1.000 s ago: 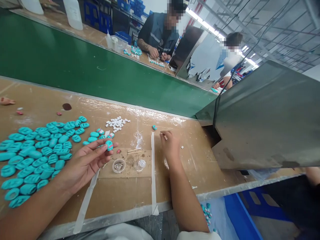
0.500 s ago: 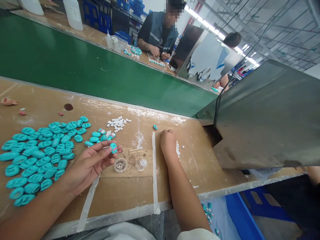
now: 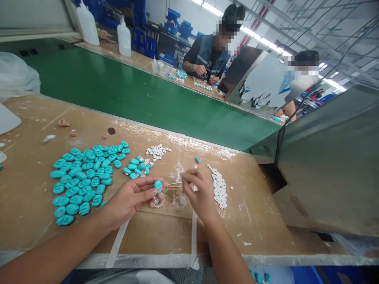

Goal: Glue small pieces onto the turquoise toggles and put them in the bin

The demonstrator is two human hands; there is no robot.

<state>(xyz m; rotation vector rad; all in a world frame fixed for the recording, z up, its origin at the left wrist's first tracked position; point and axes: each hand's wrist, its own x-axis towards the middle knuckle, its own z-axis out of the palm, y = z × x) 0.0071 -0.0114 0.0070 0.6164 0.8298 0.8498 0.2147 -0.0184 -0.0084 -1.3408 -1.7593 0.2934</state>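
Observation:
My left hand pinches a small turquoise piece between thumb and fingers, above the brown worktable. My right hand is closed in a pinch on a thin stick whose tip points at that piece. Below the hands lie two small clear round cups on a cardboard patch. A big spread of turquoise pieces lies to the left. A strip of tiny white pieces lies just right of my right hand, and another small white heap sits farther back.
A green conveyor belt runs behind the table. Two other people work at the far bench. White bottles stand at the back left. A grey metal housing fills the right side. White tape strips cross the table's front.
My right hand has left the white pieces on the table and moved left toward the turquoise piece, now pinching a thin stick. My left hand rose slightly. The camera view shifted right and down.

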